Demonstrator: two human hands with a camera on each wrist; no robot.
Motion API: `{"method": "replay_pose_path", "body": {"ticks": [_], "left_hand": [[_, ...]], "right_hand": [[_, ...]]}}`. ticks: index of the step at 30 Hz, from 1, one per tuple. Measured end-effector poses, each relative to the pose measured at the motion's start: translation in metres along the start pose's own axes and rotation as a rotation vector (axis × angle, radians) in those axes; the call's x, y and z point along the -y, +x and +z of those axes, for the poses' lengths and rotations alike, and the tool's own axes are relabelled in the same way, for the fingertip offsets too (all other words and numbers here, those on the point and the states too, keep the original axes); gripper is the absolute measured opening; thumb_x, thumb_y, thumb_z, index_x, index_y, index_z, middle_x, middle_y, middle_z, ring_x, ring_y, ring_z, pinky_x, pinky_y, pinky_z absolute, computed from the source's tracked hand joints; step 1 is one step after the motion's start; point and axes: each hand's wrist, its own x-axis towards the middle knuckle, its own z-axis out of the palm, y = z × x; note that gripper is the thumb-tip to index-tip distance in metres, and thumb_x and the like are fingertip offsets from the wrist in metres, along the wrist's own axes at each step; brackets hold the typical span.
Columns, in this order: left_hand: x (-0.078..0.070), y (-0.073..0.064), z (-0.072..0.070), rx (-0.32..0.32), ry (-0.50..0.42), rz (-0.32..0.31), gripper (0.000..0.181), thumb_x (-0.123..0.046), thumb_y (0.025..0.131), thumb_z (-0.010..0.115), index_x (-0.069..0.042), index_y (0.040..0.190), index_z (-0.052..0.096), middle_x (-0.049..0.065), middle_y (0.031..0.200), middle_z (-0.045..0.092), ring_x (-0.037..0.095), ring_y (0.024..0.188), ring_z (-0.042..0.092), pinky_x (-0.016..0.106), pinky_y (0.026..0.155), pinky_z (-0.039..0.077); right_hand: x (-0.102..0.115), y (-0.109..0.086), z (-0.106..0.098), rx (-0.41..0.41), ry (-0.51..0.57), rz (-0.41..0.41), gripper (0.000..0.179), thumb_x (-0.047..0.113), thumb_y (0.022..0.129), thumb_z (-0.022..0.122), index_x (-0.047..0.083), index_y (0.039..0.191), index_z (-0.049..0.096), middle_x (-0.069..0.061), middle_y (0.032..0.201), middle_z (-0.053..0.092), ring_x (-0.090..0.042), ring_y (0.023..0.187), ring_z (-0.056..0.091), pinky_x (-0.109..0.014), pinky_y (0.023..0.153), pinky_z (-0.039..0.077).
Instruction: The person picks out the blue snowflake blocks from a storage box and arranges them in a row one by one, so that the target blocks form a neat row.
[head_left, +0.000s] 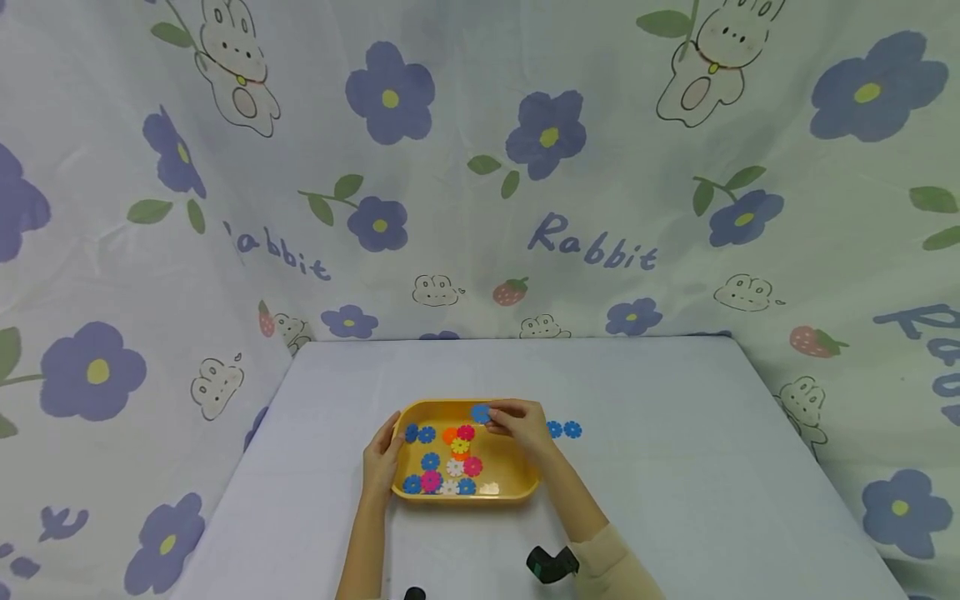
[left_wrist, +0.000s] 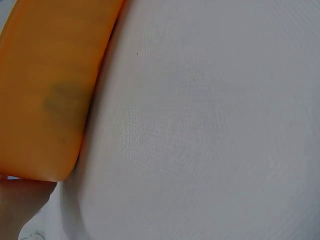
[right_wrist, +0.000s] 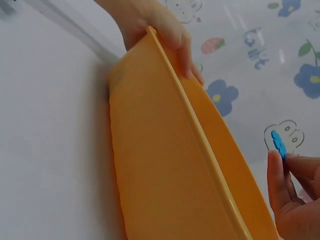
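Observation:
A yellow tray [head_left: 517,481] holds several flower-shaped plastic discs in blue, pink, white, orange and yellow. My left hand [head_left: 381,460] grips the tray's left end. The right wrist view has the left hand's fingers [right_wrist: 184,55] hooked over the rim. Above the tray's far right part, my right hand [head_left: 525,425] pinches a blue disc [head_left: 480,413] between thumb and fingers. That blue disc [right_wrist: 278,143] appears nearly edge-on in the right wrist view. In the left wrist view, the tray's outer wall [left_wrist: 50,100] hides the discs, and only part of the left hand [left_wrist: 22,205] shows.
Two blue discs [head_left: 573,429] lie on the white-covered table [head_left: 675,467], to the right of the tray. A black device [head_left: 551,565] is by the right forearm. Behind the table hangs a rabbit-and-flower curtain [head_left: 450,183].

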Motion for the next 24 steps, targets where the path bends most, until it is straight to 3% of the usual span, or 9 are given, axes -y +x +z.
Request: {"method": "replay_pose_path", "body": {"ticks": [4, 10, 19, 24], "left_hand": [[0.000, 0.000, 0.000, 0.004, 0.001, -0.003, 0.045, -0.005, 0.098, 0.047, -0.003, 0.142, 0.039, 0.018, 0.148, 0.034, 0.029, 0.137, 0.032, 0.025, 0.105, 0.034], [0.002, 0.001, 0.000, 0.001, 0.004, -0.005, 0.045, -0.005, 0.098, 0.047, -0.003, 0.142, 0.040, 0.018, 0.147, 0.035, 0.029, 0.136, 0.033, 0.023, 0.104, 0.035], [0.001, 0.000, 0.000, -0.001, 0.001, 0.001, 0.044, -0.004, 0.098, 0.046, -0.003, 0.142, 0.040, 0.018, 0.147, 0.035, 0.029, 0.136, 0.033, 0.021, 0.104, 0.035], [0.000, 0.000, 0.000, 0.000, 0.005, -0.008, 0.045, -0.005, 0.098, 0.046, -0.002, 0.142, 0.039, 0.018, 0.148, 0.035, 0.029, 0.137, 0.032, 0.027, 0.106, 0.032]], "right_hand": [[0.001, -0.001, -0.017, -0.030, 0.010, -0.015, 0.026, 0.002, 0.090, 0.060, -0.012, 0.112, 0.062, -0.017, 0.097, 0.067, -0.015, 0.077, 0.069, -0.028, 0.073, 0.058], [0.005, -0.007, -0.047, -0.074, 0.028, -0.031, 0.025, -0.003, 0.088, 0.060, -0.015, 0.110, 0.061, -0.020, 0.097, 0.066, -0.014, 0.073, 0.069, -0.026, 0.072, 0.058], [0.006, -0.018, -0.100, -0.177, -0.064, -0.005, 0.031, 0.005, 0.089, 0.063, -0.013, 0.115, 0.060, -0.017, 0.097, 0.068, -0.015, 0.075, 0.070, -0.025, 0.074, 0.058], [0.003, -0.024, -0.128, -0.231, -0.040, -0.013, 0.034, 0.001, 0.090, 0.059, -0.016, 0.119, 0.054, -0.018, 0.100, 0.066, -0.012, 0.076, 0.069, -0.025, 0.076, 0.057]]}}
